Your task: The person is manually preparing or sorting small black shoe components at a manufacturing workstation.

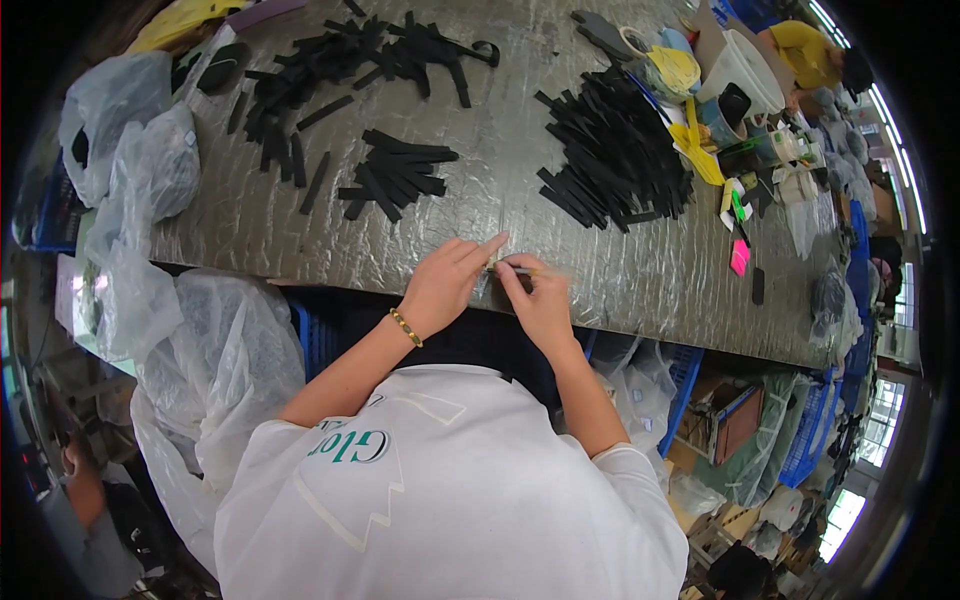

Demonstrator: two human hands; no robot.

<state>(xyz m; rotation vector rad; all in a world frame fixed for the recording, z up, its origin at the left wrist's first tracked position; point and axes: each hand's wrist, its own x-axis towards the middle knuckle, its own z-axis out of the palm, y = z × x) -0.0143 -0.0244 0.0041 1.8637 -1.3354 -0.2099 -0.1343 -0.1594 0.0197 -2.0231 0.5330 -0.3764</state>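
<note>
My left hand (pixel 443 287) lies at the table's near edge, its fingers stretched out toward my right hand and its thumb mostly hidden. Close beside it, my right hand (pixel 541 305) is closed in a pinch on a thin pale stick-like thing (pixel 545 272), smeared by motion. Something small and dark shows between the fingertips, too small to make out. Beyond the left hand lies a small pile of short black strips (pixel 395 172). A large, denser pile of black strips (pixel 620 150) is at the right, and a loose heap of them (pixel 330 75) lies farther left.
Clear plastic bags (pixel 220 370) hang over the table's left edge. Along the right side stand a white bucket (pixel 748 72), yellow cloth pieces (pixel 694 145), a pink tag (pixel 740 257) and a small black piece (pixel 758 286). Another person in yellow (pixel 805 55) is at the far right.
</note>
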